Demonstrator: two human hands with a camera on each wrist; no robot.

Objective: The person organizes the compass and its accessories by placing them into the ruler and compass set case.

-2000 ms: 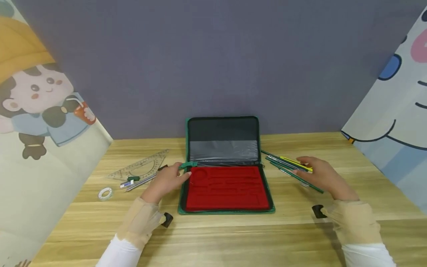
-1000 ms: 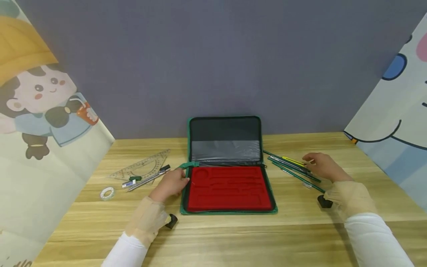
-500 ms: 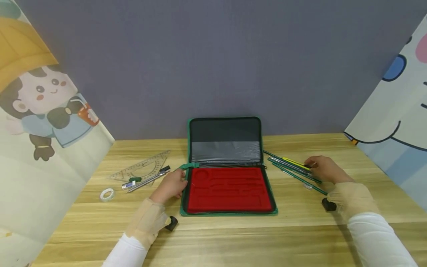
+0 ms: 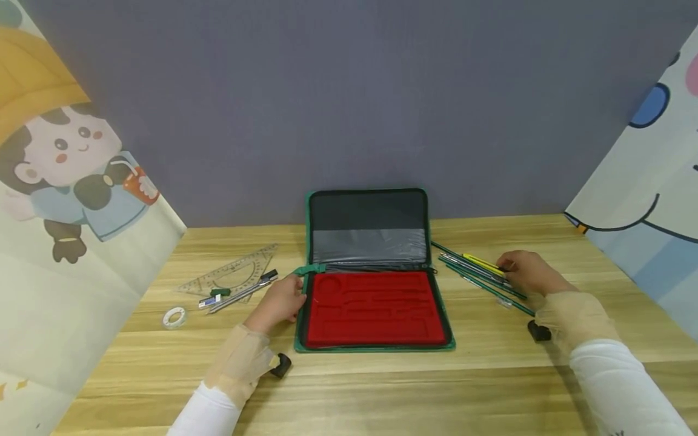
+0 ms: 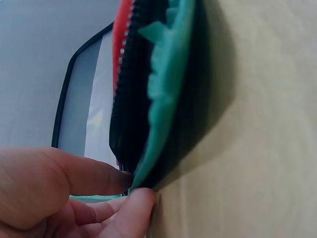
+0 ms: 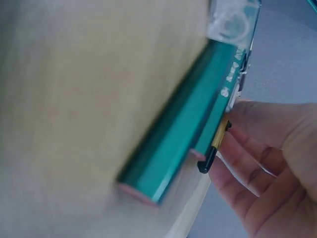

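A green zip case [image 4: 375,349] with a red moulded insert [image 4: 376,309] lies open on the table, its lid leaning up against the back. My left hand [image 4: 279,303] pinches the case's left edge between thumb and finger; the left wrist view shows the thumb [image 5: 141,203] at the green cloth. To the right, my right hand [image 4: 531,274] holds the black end of a slim yellow utility knife [image 4: 480,263] between thumb and fingers. Beside the knife lie green pencils [image 4: 493,289], one with a clear cap [image 6: 233,22], close to the hand.
Left of the case are a clear set square [image 4: 226,270], a silver compass [image 4: 234,298], a small green piece [image 4: 220,292], an eraser [image 4: 209,301] and a tape roll [image 4: 174,318]. A grey panel [image 4: 360,109] closes off the table's back.
My right hand has shifted right from over the pencils to the yellow knife's near end, fingers drawing together. My left thumb has come off the insert's edge to the case's side.
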